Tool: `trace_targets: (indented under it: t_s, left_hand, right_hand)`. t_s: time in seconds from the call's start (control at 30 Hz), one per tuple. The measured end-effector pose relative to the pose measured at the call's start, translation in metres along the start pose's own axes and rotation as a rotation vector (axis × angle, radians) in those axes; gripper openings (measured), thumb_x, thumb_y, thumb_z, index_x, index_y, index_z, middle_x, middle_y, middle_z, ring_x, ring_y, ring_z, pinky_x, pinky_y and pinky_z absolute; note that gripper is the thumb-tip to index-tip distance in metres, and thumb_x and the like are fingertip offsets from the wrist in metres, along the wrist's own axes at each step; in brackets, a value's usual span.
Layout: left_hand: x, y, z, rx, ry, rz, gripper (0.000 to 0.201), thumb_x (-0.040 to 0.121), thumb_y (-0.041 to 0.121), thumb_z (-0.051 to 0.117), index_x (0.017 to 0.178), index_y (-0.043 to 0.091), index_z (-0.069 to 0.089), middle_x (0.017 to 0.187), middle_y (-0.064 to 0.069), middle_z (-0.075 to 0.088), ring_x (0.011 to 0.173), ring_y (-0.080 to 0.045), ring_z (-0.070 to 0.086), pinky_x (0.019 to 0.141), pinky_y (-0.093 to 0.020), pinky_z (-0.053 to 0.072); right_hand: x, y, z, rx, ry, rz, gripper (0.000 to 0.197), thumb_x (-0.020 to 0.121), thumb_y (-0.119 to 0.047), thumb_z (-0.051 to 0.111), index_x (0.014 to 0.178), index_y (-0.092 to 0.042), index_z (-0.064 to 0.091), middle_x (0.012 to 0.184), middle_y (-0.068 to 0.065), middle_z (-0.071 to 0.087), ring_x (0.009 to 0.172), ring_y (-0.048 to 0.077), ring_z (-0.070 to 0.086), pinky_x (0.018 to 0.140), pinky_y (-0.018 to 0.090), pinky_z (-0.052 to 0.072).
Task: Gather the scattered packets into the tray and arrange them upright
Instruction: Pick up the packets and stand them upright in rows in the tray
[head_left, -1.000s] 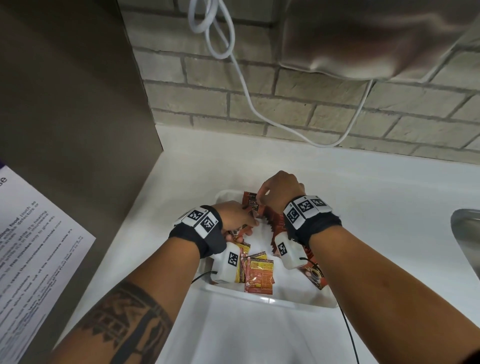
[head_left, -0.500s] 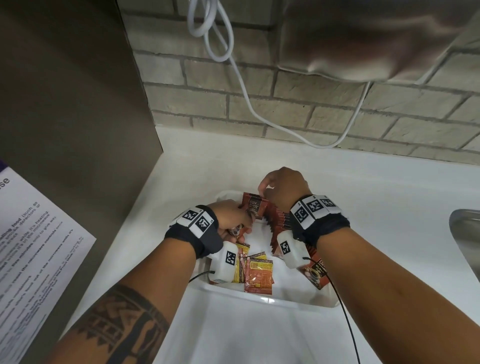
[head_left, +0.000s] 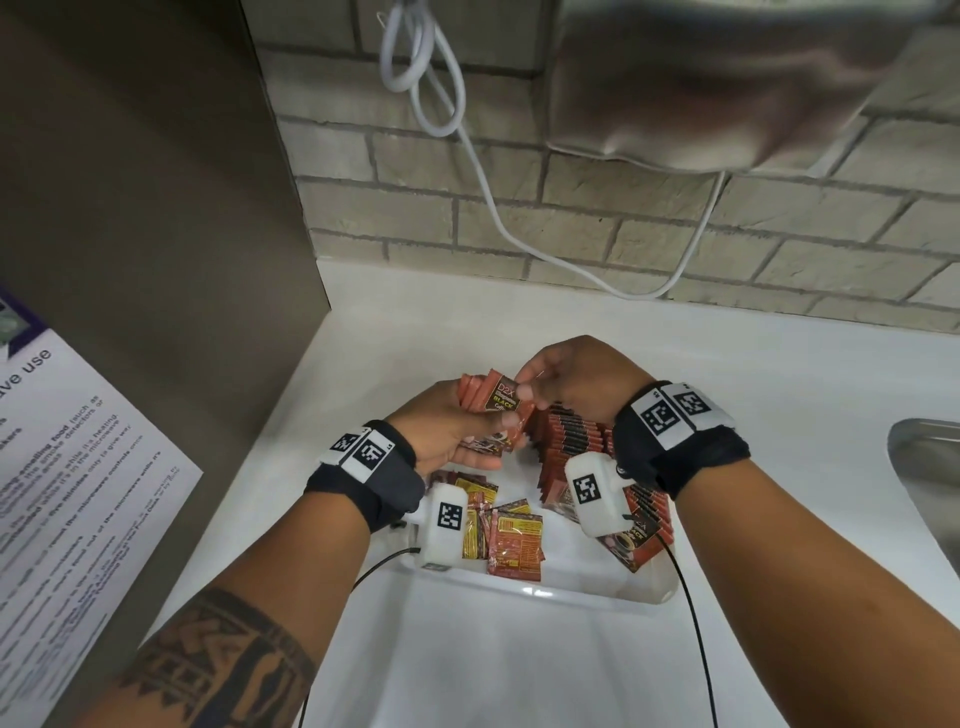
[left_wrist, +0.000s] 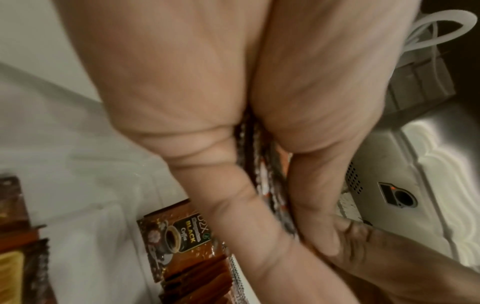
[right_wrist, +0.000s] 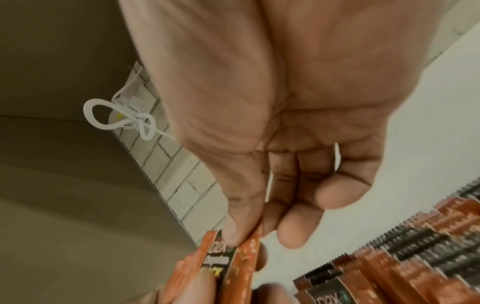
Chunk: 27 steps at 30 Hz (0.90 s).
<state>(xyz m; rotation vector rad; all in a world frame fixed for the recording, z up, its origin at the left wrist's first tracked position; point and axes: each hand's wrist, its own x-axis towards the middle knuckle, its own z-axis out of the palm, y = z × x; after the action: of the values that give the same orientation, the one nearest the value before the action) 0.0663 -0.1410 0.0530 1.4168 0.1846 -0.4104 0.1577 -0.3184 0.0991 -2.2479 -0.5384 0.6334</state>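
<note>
A white tray (head_left: 571, 587) sits on the counter and holds orange-brown coffee packets. A row of packets (head_left: 574, 441) stands on edge along its right side. Several packets (head_left: 514, 543) lie flat at the front left. My left hand (head_left: 447, 426) grips a small stack of packets (head_left: 496, 408) above the tray's back left. My right hand (head_left: 566, 382) pinches the top edge of the front packet (right_wrist: 228, 265) in that stack between thumb and forefinger. In the left wrist view the stack's edges (left_wrist: 262, 174) show between my palm and fingers, and a flat packet (left_wrist: 176, 232) lies below.
A tall brown panel (head_left: 156, 234) rises on the left with a printed notice (head_left: 62, 493) on it. A brick wall (head_left: 623, 223) stands behind, with a white cable (head_left: 467, 135) hanging. A metal sink (head_left: 930, 483) lies at the right edge. Bare white counter (head_left: 753, 364) surrounds the tray.
Both hands have lifted slightly from the tray. The left hand now holds a gathered stack higher up, and the right hand has shifted left onto its front packet.
</note>
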Motion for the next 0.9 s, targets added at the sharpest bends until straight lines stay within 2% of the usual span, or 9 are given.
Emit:
trace_targets:
  t_s: [0.1,0.2,0.37,0.47,0.53,0.6,0.73,0.83,0.9]
  left_hand:
    - [-0.002,0.000,0.001,0.022,-0.032,0.020,0.048,0.084,0.024,0.076,0.129,0.015,0.060,0.119,-0.010,0.072,0.110,-0.024,0.070,0.073,-0.033,0.059]
    - [-0.002,0.002,0.002,0.075,-0.037,0.012,0.041,0.089,0.015,0.073,0.128,0.018,0.060,0.112,-0.006,0.074,0.103,-0.023,0.073,0.067,-0.030,0.060]
    - [0.001,-0.006,-0.009,0.200,0.054,-0.150,0.027,0.092,0.004,0.069,0.118,0.010,0.062,0.101,-0.009,0.069,0.089,-0.025,0.073,0.053,-0.024,0.056]
    - [0.003,-0.009,-0.011,0.282,0.033,-0.267,0.021,0.092,0.003,0.068,0.112,0.008,0.064,0.099,-0.014,0.069,0.080,-0.024,0.070,0.048,-0.024,0.052]
    - [0.007,-0.009,-0.009,0.330,0.012,-0.308,0.019,0.092,0.006,0.069,0.111,0.008,0.066,0.099,-0.013,0.070,0.074,-0.021,0.069,0.045,-0.022,0.049]
    - [0.013,-0.011,-0.006,0.360,0.018,-0.332,0.022,0.091,0.007,0.068,0.114,0.009,0.067,0.099,-0.012,0.071,0.068,-0.019,0.067,0.046,-0.023,0.048]
    - [0.027,-0.016,-0.002,0.358,0.062,-0.376,0.022,0.094,0.010,0.065,0.116,0.009,0.065,0.096,-0.009,0.073,0.058,-0.017,0.064,0.050,-0.023,0.047]
    - [0.036,-0.018,-0.002,0.398,0.064,-0.405,0.023,0.095,0.013,0.064,0.117,0.007,0.062,0.097,-0.008,0.074,0.054,-0.015,0.064,0.048,-0.022,0.043]
    - [0.040,-0.018,-0.002,0.417,0.062,-0.422,0.019,0.096,0.015,0.063,0.112,0.006,0.062,0.098,-0.008,0.074,0.053,-0.015,0.063,0.047,-0.022,0.042]
  right_hand:
    - [-0.003,-0.004,-0.004,-0.013,0.059,-0.006,0.009,0.086,-0.022,0.077,0.093,-0.018,0.075,0.077,-0.004,0.072,0.072,0.005,0.064,0.069,0.018,0.044]
    - [-0.003,-0.007,-0.006,-0.049,0.096,-0.034,0.005,0.086,-0.019,0.077,0.090,-0.018,0.075,0.078,-0.009,0.070,0.074,0.004,0.062,0.072,0.019,0.044]
    - [0.001,-0.009,-0.016,-0.199,0.242,-0.028,0.007,0.090,-0.019,0.070,0.085,-0.023,0.074,0.074,-0.018,0.064,0.071,-0.004,0.055,0.054,0.004,0.034]
    - [0.009,-0.010,-0.008,-0.313,0.207,0.039,0.013,0.088,-0.021,0.069,0.078,-0.028,0.074,0.077,-0.018,0.063,0.081,0.004,0.060,0.067,0.012,0.041]
    - [0.016,-0.007,0.003,-0.372,0.190,0.107,0.013,0.084,-0.025,0.072,0.074,-0.033,0.073,0.083,-0.015,0.064,0.096,0.013,0.062,0.088,0.030,0.049]
    - [0.022,-0.006,0.014,-0.418,0.191,0.168,0.006,0.082,-0.027,0.074,0.078,-0.032,0.076,0.090,-0.012,0.065,0.102,0.018,0.059,0.098,0.041,0.046]
    - [0.036,0.001,0.034,-0.540,0.199,0.263,0.019,0.081,-0.030,0.064,0.096,-0.025,0.075,0.105,-0.003,0.065,0.108,0.021,0.055,0.096,0.040,0.043]
    - [0.044,0.006,0.042,-0.560,0.186,0.306,0.022,0.082,-0.031,0.062,0.099,-0.024,0.074,0.104,-0.002,0.063,0.106,0.021,0.053,0.092,0.038,0.042]
    - [0.047,0.010,0.045,-0.558,0.176,0.333,0.023,0.081,-0.032,0.063,0.100,-0.024,0.074,0.105,-0.003,0.063,0.108,0.021,0.052,0.095,0.039,0.042]
